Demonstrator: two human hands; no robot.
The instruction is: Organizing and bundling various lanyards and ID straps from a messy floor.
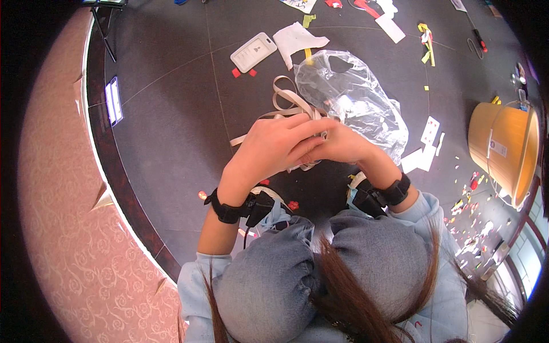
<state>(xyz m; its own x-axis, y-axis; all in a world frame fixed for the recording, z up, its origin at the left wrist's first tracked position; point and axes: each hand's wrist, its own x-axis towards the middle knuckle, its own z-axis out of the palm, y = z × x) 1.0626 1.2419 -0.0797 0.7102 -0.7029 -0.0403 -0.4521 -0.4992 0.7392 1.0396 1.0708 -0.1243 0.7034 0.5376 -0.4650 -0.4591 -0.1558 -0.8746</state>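
Note:
My left hand [276, 143] and my right hand [345, 143] meet in front of my knees, fingers overlapping. Between them they grip a bundled flat beige strap [303, 103]. Its loops stick out beyond the fingers, and one loose end reaches left past my left hand. The fingers hide the middle of the bundle. Just beyond my right hand, a clear plastic bag [373, 107] lies crumpled on the dark tiled floor [171, 128]. A white badge holder [254, 52] with a printed card lies farther out, beside a torn white piece [296, 40].
A yellow bucket [489, 137] lies tipped at the right, with playing cards [430, 130] near it. Colourful scraps [472, 218] litter the floor below. A lit phone [114, 100] lies by the patterned wall [64, 193] at left. A red-and-black-handled tool [480, 40] lies far right.

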